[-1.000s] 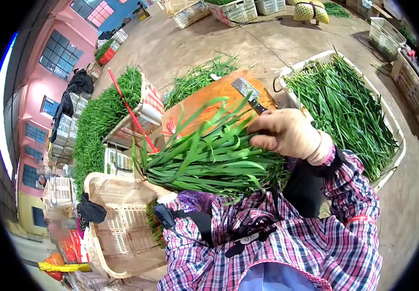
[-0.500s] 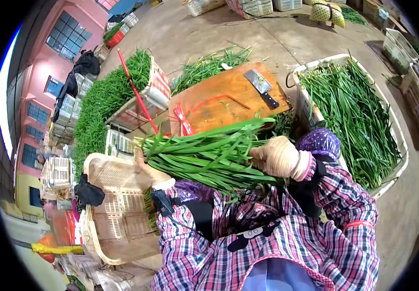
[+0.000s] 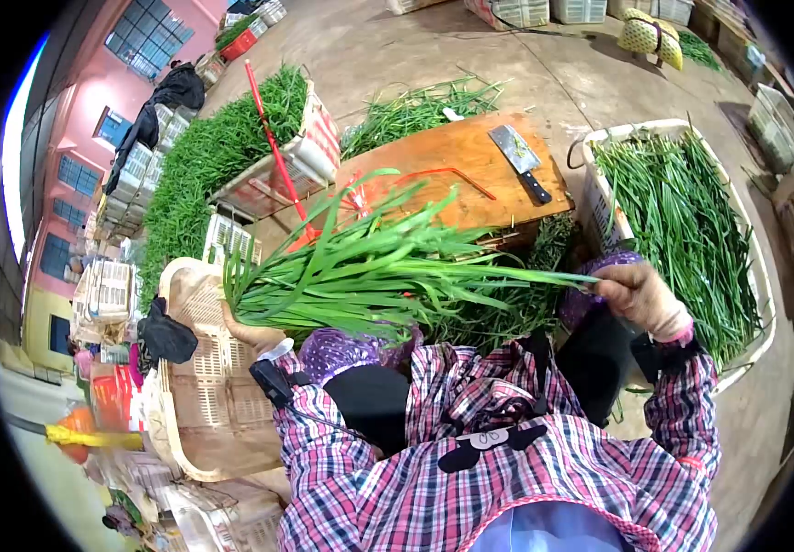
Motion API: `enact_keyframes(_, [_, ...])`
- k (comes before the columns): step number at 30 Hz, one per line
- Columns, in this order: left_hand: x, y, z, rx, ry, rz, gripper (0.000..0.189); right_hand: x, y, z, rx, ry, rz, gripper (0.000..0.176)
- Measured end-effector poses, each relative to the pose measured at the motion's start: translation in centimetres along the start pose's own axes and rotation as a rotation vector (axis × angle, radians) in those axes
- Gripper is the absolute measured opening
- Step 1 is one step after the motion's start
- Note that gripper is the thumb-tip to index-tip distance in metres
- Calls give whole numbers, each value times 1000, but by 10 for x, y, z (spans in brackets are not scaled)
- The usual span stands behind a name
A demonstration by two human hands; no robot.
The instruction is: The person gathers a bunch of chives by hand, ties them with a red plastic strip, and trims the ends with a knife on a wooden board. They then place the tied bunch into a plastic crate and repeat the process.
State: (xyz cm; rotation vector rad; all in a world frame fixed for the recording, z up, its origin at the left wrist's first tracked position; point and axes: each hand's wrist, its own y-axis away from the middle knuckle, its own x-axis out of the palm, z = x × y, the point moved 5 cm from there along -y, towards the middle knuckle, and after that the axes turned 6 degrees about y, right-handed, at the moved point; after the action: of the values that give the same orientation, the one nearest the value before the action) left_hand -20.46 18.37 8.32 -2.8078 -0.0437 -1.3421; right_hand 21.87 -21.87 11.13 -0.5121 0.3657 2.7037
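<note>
A loose bunch of long green leaves (image 3: 369, 276) stretches across my lap. Its left end rests in my left hand (image 3: 248, 329), whose fingers are wrapped around it from below. My right hand (image 3: 640, 296) pinches a few leaf tips drawn out at the right side of the bunch. Beyond the leaves is a wooden board (image 3: 443, 156) carrying a cleaver (image 3: 518, 158) with a black handle, a bent red strip (image 3: 452, 172) and a tuft of red ties (image 3: 357, 196), partly covered by the leaves.
To the right stands a white crate (image 3: 757, 276) full of green stalks. An empty beige basket (image 3: 222, 405) is at my left, with a black cloth (image 3: 169, 333) on its rim. Crates heaped with greens (image 3: 222, 147) and a red pole (image 3: 273, 143) are at the back left.
My right hand has moved right and away from the bunch, pulling some leaves out long. My left hand has shifted left and slightly down with the bunch. The camera view has shifted a little.
</note>
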Motion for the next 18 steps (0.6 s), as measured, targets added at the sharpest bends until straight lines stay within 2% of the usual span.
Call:
enact_keyframes(1, [-10,-7,-10,67,-151,-45,49,-11,5,-4,13,-64,-34,31])
enact_keyframes(4, [-20,-7,-17,47,-34,54,51,-44,24,-27,87,-197,-264,35])
enact_keyframes(8, [-48,-26,-30,78,39,139,50,-90,44,-42,-41,-105,-455,41])
enact_keyframes(9, [-58,-28,-30,106,39,11,51,-95,42,-44,-106,-114,-556,40])
enact_keyframes(11, [-70,-31,-27,79,117,-34,51,-104,29,-32,-120,-73,-604,37])
enact_keyframes(14, [-74,-21,-22,11,173,-46,52,-116,-20,4,-151,-16,-679,30])
enact_keyframes(16, [-70,-19,-23,18,123,-42,54,-142,-88,20,-224,15,-811,27])
enact_keyframes(17, [-73,-24,-22,-5,164,17,55,-145,-119,56,-207,45,-709,28])
enact_keyframes(18, [-71,-24,-21,-1,165,10,55,-153,-165,77,-411,210,-731,34])
